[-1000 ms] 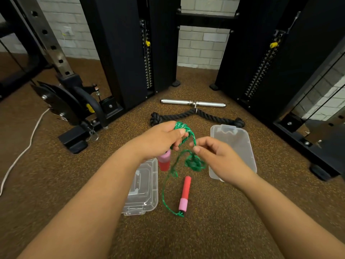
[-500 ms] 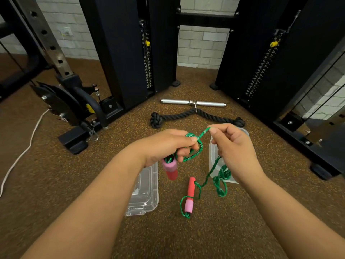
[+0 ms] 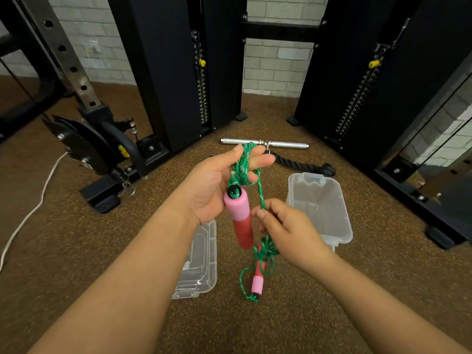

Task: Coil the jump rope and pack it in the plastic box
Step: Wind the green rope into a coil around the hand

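L hand [image 3: 217, 185] palm-up, rope [image 3: 242, 169] looped; R hand [image 3: 283, 226] pinches.

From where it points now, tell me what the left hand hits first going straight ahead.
Probably the silver metal bar lying on the floor: the left hand's fingers aim up-frame toward it, though the hand is held well above it.
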Available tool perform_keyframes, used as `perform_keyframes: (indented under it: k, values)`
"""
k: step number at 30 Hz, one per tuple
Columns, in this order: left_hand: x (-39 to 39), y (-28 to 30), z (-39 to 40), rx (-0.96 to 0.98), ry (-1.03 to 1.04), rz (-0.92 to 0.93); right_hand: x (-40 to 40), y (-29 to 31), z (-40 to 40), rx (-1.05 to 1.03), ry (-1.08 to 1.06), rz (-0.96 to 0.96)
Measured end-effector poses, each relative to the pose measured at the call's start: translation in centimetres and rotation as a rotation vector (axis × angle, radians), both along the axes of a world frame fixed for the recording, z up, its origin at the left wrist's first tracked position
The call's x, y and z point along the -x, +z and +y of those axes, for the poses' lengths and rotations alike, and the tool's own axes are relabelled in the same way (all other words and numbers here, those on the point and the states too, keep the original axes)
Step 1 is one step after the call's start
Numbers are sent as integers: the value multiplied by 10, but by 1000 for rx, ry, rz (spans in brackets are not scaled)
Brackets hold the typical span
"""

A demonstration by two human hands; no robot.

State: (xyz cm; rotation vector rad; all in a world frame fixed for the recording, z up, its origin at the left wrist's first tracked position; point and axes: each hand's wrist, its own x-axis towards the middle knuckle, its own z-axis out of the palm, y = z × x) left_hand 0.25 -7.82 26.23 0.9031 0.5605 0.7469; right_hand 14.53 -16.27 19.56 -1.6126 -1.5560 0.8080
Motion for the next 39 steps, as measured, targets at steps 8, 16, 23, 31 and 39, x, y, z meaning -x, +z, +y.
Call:
perform_keyframes:
  k: [8,16,23,31,39]
  values:
    - [1,-12,0,-424,-87,607,3,19,-8,-181,139,-302]
    - [9,-4,-1,-500,-317,707,-20,45,-1,-51,-31,232]
    - [5,-2,-2,-542,-413,757,-26,44,1,58,-25,326]
    - [13,-4,6,-516,-264,778,-39,53,-2,110,6,267]
    - [13,-11,10,-514,-151,751,-40,47,2,24,-87,379]
